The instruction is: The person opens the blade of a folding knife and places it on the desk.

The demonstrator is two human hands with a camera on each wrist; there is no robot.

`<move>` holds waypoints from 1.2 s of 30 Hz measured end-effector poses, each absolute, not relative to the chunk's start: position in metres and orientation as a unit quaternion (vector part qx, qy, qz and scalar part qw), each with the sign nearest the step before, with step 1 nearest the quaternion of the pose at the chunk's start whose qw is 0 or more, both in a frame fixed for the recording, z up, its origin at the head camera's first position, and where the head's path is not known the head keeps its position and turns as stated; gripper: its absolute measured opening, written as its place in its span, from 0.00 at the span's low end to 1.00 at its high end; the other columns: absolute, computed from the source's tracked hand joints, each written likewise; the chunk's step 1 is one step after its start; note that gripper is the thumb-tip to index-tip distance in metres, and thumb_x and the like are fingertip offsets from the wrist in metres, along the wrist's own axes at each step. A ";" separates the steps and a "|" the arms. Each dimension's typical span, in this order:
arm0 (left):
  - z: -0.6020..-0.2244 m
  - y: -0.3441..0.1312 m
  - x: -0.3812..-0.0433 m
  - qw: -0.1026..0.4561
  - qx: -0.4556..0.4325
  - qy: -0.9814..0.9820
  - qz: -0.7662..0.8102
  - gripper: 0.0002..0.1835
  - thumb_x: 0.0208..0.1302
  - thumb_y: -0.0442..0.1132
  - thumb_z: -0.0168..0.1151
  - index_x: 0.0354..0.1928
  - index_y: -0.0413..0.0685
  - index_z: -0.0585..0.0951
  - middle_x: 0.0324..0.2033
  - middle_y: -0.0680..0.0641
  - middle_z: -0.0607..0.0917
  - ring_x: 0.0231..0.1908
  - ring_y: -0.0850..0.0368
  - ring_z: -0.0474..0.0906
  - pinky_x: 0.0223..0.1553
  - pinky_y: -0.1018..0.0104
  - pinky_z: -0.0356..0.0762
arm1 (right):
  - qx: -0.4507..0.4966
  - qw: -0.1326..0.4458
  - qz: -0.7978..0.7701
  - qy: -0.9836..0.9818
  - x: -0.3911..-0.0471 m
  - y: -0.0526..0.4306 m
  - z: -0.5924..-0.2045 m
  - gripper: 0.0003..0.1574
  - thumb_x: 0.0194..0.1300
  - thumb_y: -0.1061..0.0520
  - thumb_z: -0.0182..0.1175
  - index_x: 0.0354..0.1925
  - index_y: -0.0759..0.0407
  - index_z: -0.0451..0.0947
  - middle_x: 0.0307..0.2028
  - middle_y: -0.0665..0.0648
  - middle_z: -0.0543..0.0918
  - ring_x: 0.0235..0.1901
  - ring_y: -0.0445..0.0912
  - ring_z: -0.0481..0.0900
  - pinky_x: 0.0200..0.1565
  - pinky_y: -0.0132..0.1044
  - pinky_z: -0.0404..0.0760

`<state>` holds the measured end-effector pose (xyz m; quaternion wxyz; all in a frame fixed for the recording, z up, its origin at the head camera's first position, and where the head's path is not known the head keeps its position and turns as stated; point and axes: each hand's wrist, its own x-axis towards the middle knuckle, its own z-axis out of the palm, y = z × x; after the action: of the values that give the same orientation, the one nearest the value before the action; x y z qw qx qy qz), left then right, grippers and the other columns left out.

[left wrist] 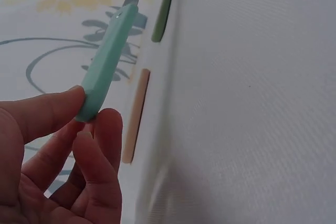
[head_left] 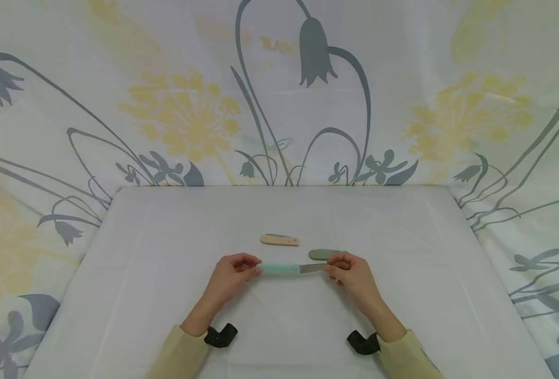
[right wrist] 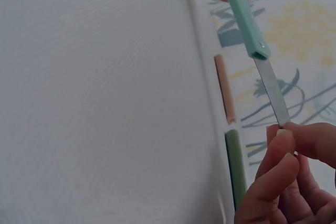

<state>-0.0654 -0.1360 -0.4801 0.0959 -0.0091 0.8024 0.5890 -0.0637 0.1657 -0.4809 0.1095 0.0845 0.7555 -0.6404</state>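
Note:
A folding knife with a mint-green handle (head_left: pixel 279 268) is stretched out between both hands, its steel blade (right wrist: pixel 272 90) unfolded in line with the handle. My left hand (head_left: pixel 231 275) pinches the handle's end between thumb and fingers, as the left wrist view shows. At the other end, my right hand (head_left: pixel 352 273) pinches the blade near its tip, so the tip is hidden by the fingers. Just beyond lies a beige folding knife (head_left: pixel 279 240), a thin strip of its blade showing along the top. A green folding knife (head_left: pixel 322 255) lies close behind the right fingers, which partly cover it.
The hands are over a table with a white cover (head_left: pixel 166 226). A curtain (head_left: pixel 270 105) printed with grey and yellow flowers stands along its back and sides. Black wrist mounts (head_left: pixel 221 336) sit at both sleeve cuffs.

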 end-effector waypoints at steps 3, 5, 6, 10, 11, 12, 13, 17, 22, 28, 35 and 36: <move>-0.485 -0.135 -0.067 0.100 0.004 0.823 0.559 0.06 0.58 0.34 0.73 0.38 0.45 0.88 0.28 0.52 0.84 0.29 0.58 0.77 0.32 0.68 0.73 | 0.081 0.113 -0.604 0.785 -0.062 0.170 -0.486 0.11 0.59 0.64 0.70 0.39 0.66 0.81 0.28 0.56 0.83 0.26 0.44 0.77 0.28 0.31 0.74; -0.488 -0.134 -0.067 0.104 0.014 0.836 0.539 0.06 0.58 0.35 0.73 0.38 0.46 0.88 0.27 0.53 0.84 0.29 0.59 0.78 0.34 0.67 0.74 | 0.074 0.114 -0.575 0.806 -0.062 0.172 -0.488 0.09 0.58 0.63 0.71 0.37 0.64 0.82 0.27 0.55 0.83 0.26 0.43 0.75 0.28 0.31 0.73; -0.490 -0.133 -0.067 0.106 0.019 0.842 0.529 0.06 0.58 0.35 0.73 0.38 0.46 0.88 0.27 0.54 0.84 0.29 0.59 0.78 0.35 0.66 0.74 | 0.069 0.112 -0.558 0.819 -0.062 0.173 -0.489 0.08 0.57 0.62 0.71 0.36 0.63 0.82 0.27 0.54 0.83 0.26 0.43 0.74 0.28 0.31 0.72; -0.492 -0.132 -0.067 0.109 0.029 0.860 0.497 0.05 0.58 0.37 0.73 0.37 0.47 0.88 0.27 0.55 0.85 0.29 0.61 0.79 0.36 0.64 0.76 | 0.047 0.101 -0.506 0.855 -0.064 0.176 -0.490 0.07 0.56 0.61 0.72 0.33 0.59 0.83 0.25 0.51 0.82 0.25 0.43 0.73 0.28 0.31 0.71; -0.493 -0.131 -0.067 0.107 0.032 0.864 0.491 0.05 0.58 0.37 0.73 0.37 0.46 0.88 0.27 0.54 0.85 0.29 0.61 0.79 0.35 0.64 0.76 | 0.041 0.098 -0.495 0.862 -0.064 0.176 -0.490 0.07 0.56 0.60 0.73 0.32 0.58 0.83 0.25 0.51 0.82 0.25 0.43 0.73 0.28 0.32 0.70; -0.493 -0.131 -0.067 0.107 0.033 0.868 0.485 0.05 0.58 0.37 0.73 0.37 0.46 0.88 0.27 0.55 0.85 0.28 0.61 0.79 0.35 0.64 0.76 | 0.036 0.095 -0.486 0.868 -0.064 0.176 -0.491 0.07 0.55 0.60 0.73 0.32 0.58 0.83 0.24 0.50 0.81 0.25 0.43 0.73 0.28 0.32 0.70; -0.493 -0.130 -0.067 0.105 0.034 0.871 0.480 0.05 0.58 0.37 0.73 0.37 0.46 0.88 0.27 0.54 0.85 0.28 0.61 0.79 0.35 0.65 0.76 | 0.033 0.093 -0.480 0.872 -0.064 0.176 -0.491 0.07 0.55 0.60 0.73 0.31 0.58 0.83 0.24 0.50 0.81 0.25 0.43 0.73 0.28 0.32 0.70; -0.494 -0.128 -0.067 0.096 0.036 0.882 0.459 0.05 0.58 0.37 0.73 0.37 0.47 0.88 0.27 0.55 0.84 0.28 0.62 0.78 0.34 0.65 0.76 | 0.025 0.092 -0.456 0.885 -0.065 0.175 -0.493 0.07 0.55 0.60 0.73 0.30 0.57 0.83 0.23 0.49 0.81 0.25 0.43 0.73 0.28 0.33 0.70; -0.495 -0.126 -0.068 0.085 0.028 0.892 0.444 0.05 0.58 0.37 0.74 0.36 0.48 0.88 0.28 0.55 0.83 0.28 0.62 0.77 0.35 0.64 0.75 | 0.019 0.086 -0.433 0.897 -0.066 0.174 -0.493 0.07 0.55 0.60 0.73 0.30 0.55 0.82 0.23 0.48 0.80 0.25 0.43 0.74 0.28 0.34 0.71; -0.496 -0.124 -0.069 0.078 0.032 0.894 0.440 0.06 0.58 0.38 0.73 0.37 0.48 0.88 0.27 0.56 0.82 0.28 0.63 0.76 0.33 0.65 0.74 | 0.015 0.079 -0.417 0.906 -0.066 0.172 -0.492 0.07 0.56 0.60 0.73 0.31 0.56 0.82 0.25 0.49 0.80 0.26 0.43 0.74 0.29 0.35 0.72; -0.495 -0.126 -0.070 0.080 0.032 0.892 0.444 0.07 0.58 0.36 0.72 0.40 0.48 0.88 0.26 0.57 0.81 0.26 0.63 0.75 0.31 0.66 0.73 | 0.018 0.085 -0.408 0.909 -0.066 0.174 -0.490 0.07 0.58 0.58 0.72 0.34 0.56 0.82 0.25 0.49 0.80 0.27 0.44 0.74 0.31 0.37 0.72; -0.495 -0.126 -0.070 0.082 0.032 0.892 0.443 0.07 0.59 0.36 0.72 0.40 0.48 0.88 0.26 0.57 0.81 0.26 0.63 0.75 0.31 0.66 0.73 | 0.017 0.085 -0.408 0.909 -0.066 0.174 -0.490 0.07 0.58 0.57 0.72 0.34 0.56 0.82 0.25 0.49 0.80 0.27 0.44 0.74 0.31 0.37 0.72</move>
<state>-0.0705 -0.1263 -0.4951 0.0816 0.0319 0.8925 0.4425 -0.0661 0.1742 -0.4896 0.0848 0.0174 0.9087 -0.4083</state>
